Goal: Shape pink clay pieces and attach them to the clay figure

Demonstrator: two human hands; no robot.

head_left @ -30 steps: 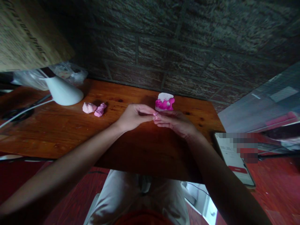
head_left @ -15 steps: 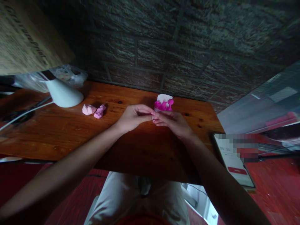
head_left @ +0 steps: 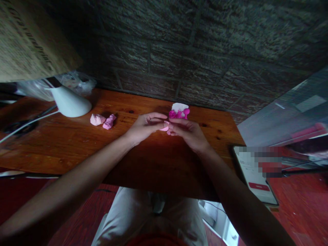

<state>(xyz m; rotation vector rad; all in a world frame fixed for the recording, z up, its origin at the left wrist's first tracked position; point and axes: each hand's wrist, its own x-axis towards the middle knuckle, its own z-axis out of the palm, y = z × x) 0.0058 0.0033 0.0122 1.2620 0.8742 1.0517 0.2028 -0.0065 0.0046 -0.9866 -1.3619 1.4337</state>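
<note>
Between my fingertips is a small piece of pink modelling clay (head_left: 165, 126), held above the wooden table. My left hand (head_left: 144, 128) pinches its left side, with the thumb below and the fingers bent over. My right hand (head_left: 189, 132) grips its right side between thumb and fingers. Just beyond the hands, a white and magenta clay piece (head_left: 180, 111) with rounded bits stands on the table; its lower part is hidden by my right fingers. Off to the left lie a pale pink clay lump (head_left: 97, 119) and a brighter pink clay lump (head_left: 109, 122).
A white lamp base (head_left: 70, 102) under a printed brown paper shade (head_left: 33, 44) stands at the left, with a plastic bag behind. Black scissors (head_left: 22, 126) lie near its cable. A phone or tablet (head_left: 256, 176) sits at the table's right edge. A dark brick wall backs the table.
The fingertips have parted slightly and more of the pink clay shows between them. My left fingers have lifted a little off it; the lumps and lamp stay put.
</note>
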